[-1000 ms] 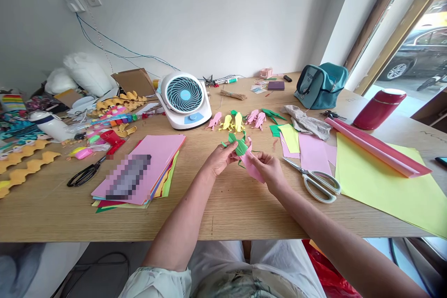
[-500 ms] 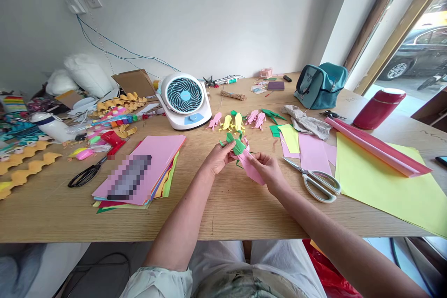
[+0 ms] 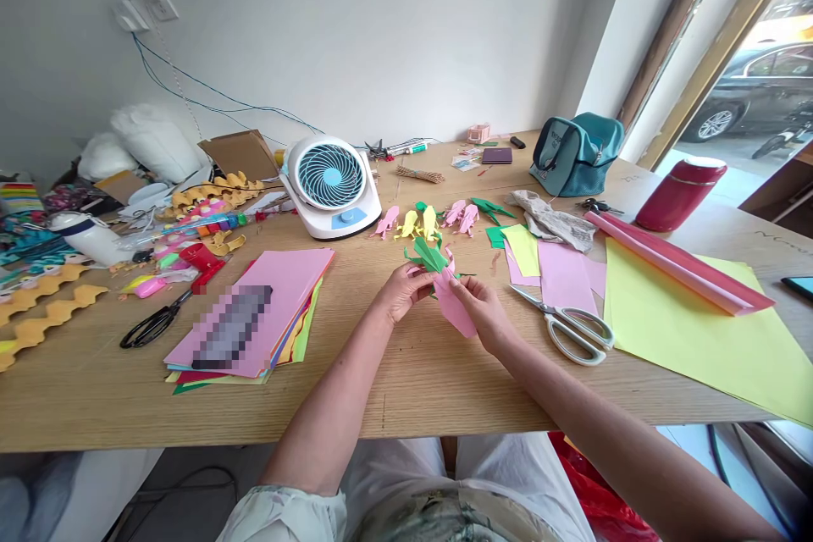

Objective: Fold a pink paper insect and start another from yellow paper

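The green paper point(image 3: 428, 254) has shifted in the left hand point(image 3: 405, 293): a thumb lay across its middle a moment ago, and now more of its face shows, its leafy points spreading above the fingertips. The left grip is closed on its lower part, near where it meets the pink paper point(image 3: 455, 306). The right hand point(image 3: 488, 315) has its grip clamped on the pink paper, the thumb pressing near the upper end, closer to the green than it was. Both papers are up off the surface point(image 3: 356, 394), between the hands, with the pink hanging down toward the person.

That brings the two grips close together around the meeting point, so a small finger movement there probably shifts both papers at once; the thin paper looks easy to crease. Whether the two are joined or just pressed together, I cannot tell.

The rest holds its place: small pink and yellow folded shapes point(image 3: 429, 223) stand in a row beyond the hands, scissors point(image 3: 575, 329) lie just beside the cut sheets point(image 3: 565, 275) to the right, and a paper stack point(image 3: 292, 288) lies to the left.
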### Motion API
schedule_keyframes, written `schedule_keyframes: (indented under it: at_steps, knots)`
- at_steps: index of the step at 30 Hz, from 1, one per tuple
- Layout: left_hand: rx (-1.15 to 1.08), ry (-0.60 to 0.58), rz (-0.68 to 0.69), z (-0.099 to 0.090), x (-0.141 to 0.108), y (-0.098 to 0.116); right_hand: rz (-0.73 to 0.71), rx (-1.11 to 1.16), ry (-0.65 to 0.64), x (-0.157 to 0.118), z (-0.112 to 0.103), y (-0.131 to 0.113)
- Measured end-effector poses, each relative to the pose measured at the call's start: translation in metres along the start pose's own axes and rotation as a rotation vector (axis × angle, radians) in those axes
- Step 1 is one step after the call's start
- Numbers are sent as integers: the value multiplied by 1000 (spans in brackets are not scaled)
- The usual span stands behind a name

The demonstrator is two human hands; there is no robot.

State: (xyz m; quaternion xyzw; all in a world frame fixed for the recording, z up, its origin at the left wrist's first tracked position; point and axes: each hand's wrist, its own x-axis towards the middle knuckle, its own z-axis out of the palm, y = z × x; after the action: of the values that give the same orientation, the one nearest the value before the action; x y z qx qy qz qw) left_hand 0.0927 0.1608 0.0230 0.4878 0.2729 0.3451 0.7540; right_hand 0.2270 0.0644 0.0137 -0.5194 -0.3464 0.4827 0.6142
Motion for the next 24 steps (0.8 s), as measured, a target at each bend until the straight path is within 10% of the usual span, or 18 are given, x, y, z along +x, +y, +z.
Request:
schedule_keyframes:
  at_steps: [24]
  knots:
    - [-93,102,-1,9,-1,-2,-150,-103,6,8,-2,13]
